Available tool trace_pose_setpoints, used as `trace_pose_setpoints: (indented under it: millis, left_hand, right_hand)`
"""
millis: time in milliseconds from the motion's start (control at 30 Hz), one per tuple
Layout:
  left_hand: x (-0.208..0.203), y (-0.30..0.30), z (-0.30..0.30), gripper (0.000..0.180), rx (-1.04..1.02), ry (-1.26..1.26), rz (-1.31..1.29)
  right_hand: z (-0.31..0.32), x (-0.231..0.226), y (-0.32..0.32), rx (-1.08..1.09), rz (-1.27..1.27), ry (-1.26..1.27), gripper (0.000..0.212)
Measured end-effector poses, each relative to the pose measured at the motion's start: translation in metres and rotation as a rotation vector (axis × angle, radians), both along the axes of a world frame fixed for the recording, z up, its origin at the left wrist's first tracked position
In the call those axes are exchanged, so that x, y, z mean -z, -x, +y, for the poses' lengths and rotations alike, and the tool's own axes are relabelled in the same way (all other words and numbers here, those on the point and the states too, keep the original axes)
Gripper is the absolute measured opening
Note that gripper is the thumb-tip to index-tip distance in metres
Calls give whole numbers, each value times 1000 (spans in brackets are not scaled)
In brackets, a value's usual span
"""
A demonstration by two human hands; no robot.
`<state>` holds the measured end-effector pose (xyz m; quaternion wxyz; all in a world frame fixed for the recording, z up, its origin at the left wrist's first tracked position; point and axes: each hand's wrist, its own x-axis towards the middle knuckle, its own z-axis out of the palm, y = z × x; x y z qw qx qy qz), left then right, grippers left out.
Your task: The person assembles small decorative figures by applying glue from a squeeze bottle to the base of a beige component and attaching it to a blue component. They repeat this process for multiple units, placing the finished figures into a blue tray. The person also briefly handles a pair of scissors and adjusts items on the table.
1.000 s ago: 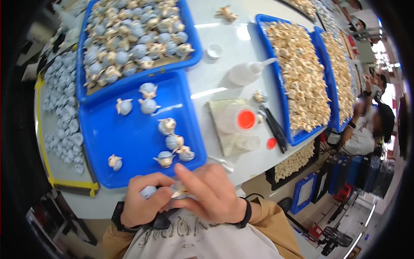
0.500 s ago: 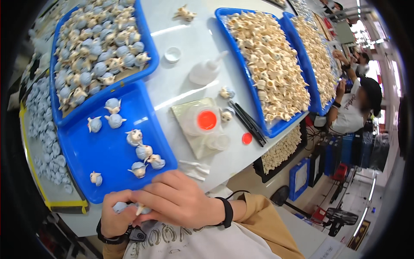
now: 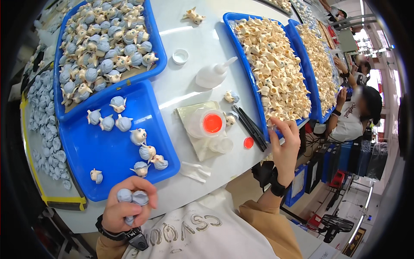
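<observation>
Several pale blue, ridged cap-like pieces (image 3: 125, 195) sit in my left hand (image 3: 129, 205), its fingers curled round them at the near edge of the blue tray. My right hand (image 3: 284, 144) is at the near corner of a tray of cream doll-head pieces (image 3: 271, 64). Its thumb and forefinger are pinched together there, and what lies between them is hidden. In the near left blue tray (image 3: 86, 149) lie several small doll heads (image 3: 139, 136) with blue caps on.
A tray full of capped heads (image 3: 101, 49) stands far left, beside loose blue caps (image 3: 47, 125). Mid-table are a squeeze bottle (image 3: 211, 77), a tub with red inside (image 3: 212, 123), black tweezers (image 3: 250, 127) and white tissue (image 3: 196, 171). Another person (image 3: 347, 114) is at the right.
My hands, together before, are now apart. My right hand has moved right to the cream pieces; my left still holds blue caps. One more capped head lies in the near tray.
</observation>
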<state>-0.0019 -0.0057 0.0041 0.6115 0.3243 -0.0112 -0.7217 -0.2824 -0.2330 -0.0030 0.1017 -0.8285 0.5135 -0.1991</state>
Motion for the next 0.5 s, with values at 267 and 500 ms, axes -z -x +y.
trace_pose_setpoints:
  millis: [267, 500]
  left_hand:
    - [-17, 1, -14, 37, 226, -51, -127]
    - [-11, 0, -4, 53, 246, -22, -229]
  right_hand:
    - [-7, 0, -6, -20, 43, -60, 28]
    - [12, 6, 12, 175, -537, -19, 23]
